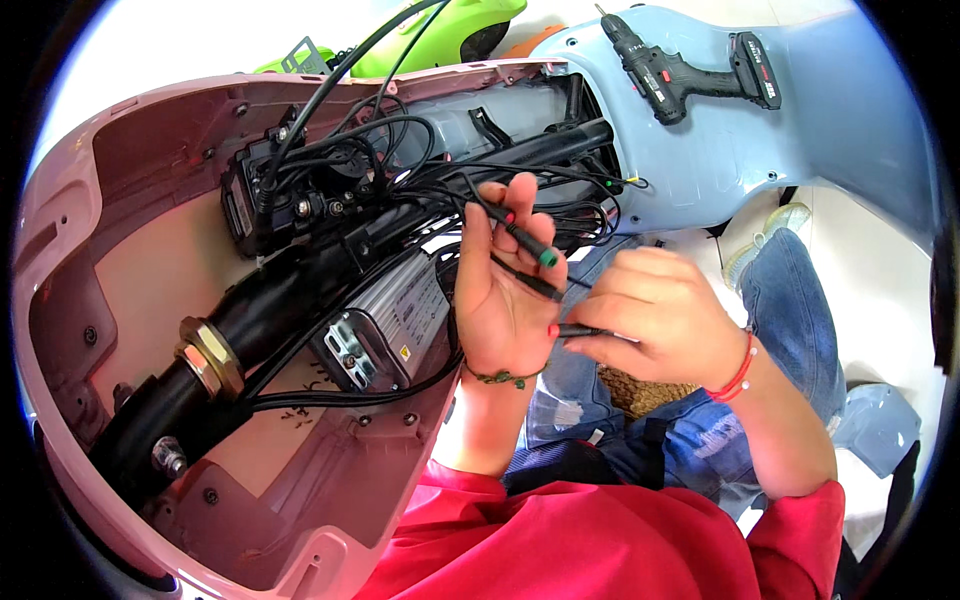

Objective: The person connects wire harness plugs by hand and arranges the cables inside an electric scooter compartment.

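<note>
My left hand (508,310) is turned palm up, its fingers curled round thin black cables. Between its fingers is a cable connector with a green end (546,256). A second black cable (527,278) crosses the palm. My right hand (650,315) pinches a cable connector with a red tip (556,330), which points at the left palm. Behind the left hand, a tangle of black cables (580,225) runs along a thick black tube (400,220). The far ends of the held cables are lost in that tangle.
A pink shell (330,500) surrounds the black tube, a silver metal box (390,320) and a black unit (255,195). On the light blue panel (690,170) rests a black cordless drill (680,75). A lime green part (430,40) stands behind. My jeans (800,320) are below.
</note>
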A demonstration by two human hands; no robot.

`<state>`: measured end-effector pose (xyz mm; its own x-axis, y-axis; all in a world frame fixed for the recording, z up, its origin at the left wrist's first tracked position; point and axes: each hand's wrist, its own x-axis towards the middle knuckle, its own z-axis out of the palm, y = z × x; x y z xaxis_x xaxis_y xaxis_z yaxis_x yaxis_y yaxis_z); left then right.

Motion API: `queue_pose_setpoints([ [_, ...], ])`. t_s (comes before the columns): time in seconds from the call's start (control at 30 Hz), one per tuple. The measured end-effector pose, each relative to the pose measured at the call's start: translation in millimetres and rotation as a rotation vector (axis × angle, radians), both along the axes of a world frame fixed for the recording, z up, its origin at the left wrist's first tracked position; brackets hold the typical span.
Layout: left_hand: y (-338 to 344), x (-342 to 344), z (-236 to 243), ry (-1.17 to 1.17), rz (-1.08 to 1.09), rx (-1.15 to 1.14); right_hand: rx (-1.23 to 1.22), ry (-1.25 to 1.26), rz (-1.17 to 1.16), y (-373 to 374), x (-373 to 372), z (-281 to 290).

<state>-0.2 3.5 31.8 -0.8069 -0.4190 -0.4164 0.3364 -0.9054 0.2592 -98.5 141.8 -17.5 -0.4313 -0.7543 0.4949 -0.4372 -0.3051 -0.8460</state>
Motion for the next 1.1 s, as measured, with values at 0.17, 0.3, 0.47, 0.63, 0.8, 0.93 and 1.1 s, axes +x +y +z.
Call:
queue_pose_setpoints([
  [0.17, 3.1, -9.4, 0.3, -0.311, -0.057, -0.459, 0.032, -0.247, 0.011, -10.9, 6.5, 4.4],
  [0.3, 7.9, -12.9, 0.4, -0.445, -0.069, -0.677, 0.137, -0.498, -0.021, -18.7, 4.1, 8.3],
  [0.47, 7.5, -9.7, -1.8, -0.506, -0.033, -0.762, 0.263, -0.68, -0.063, -31.4, 3.8, 12.2],
  [0.63, 0.9, -3.8, -1.5, -0.343, -0.07, -0.625, 0.196, -0.771, -0.029, -34.2, 2.0, 14.2],
  [0.8, 4.9, -7.0, -0.4, -0.171, -0.036, -0.506, 0.239, -0.745, 0.044, -27.9, -3.1, 17.4],
  [0.93, 7.9, -8.9, 2.4, -0.133, 0.004, -0.483, 0.129, -0.778, 0.081, -25.8, -3.8, 19.8],
  [1.1, 5.5, -8.0, 1.2, -0.055, 0.009, -0.498, 0.087, -0.709, 0.135, -25.3, -7.1, 13.7],
])
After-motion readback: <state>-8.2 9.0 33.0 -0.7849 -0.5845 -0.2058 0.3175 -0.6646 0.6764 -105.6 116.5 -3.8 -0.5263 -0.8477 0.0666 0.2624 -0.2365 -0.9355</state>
